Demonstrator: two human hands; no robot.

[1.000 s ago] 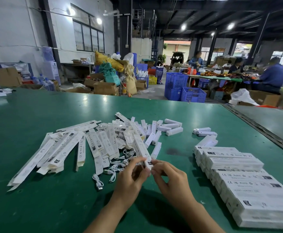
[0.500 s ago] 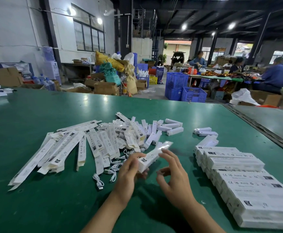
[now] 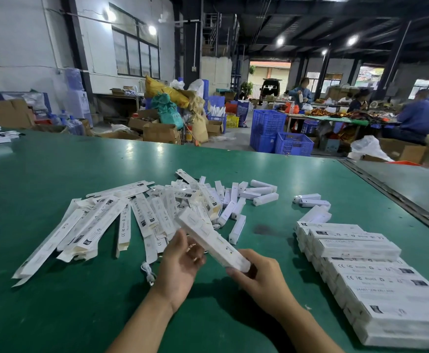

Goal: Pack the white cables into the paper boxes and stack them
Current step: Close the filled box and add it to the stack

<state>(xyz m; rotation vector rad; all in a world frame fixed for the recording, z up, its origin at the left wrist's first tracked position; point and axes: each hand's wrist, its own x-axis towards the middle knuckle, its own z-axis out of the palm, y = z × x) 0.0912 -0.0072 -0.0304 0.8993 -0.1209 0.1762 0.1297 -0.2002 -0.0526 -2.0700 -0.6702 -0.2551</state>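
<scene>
A long white paper box is lifted above the green table, slanting from upper left to lower right. My left hand holds its middle from below, thumb up against its side. My right hand grips its near end with curled fingers. Behind the hands lies a heap of flat unfolded paper boxes. A coiled white cable lies on the table left of my left wrist. Packed boxes form a stack at the right.
Several small white boxes are scattered behind the heap, and a few more sit beyond the stack. A metal seam divides this table from the neighbouring one. Blue crates and seated people are far behind.
The box went from being pinched at one end by both hands to being raised and turned. Now it is bigger in view, its near end in my right hand.
</scene>
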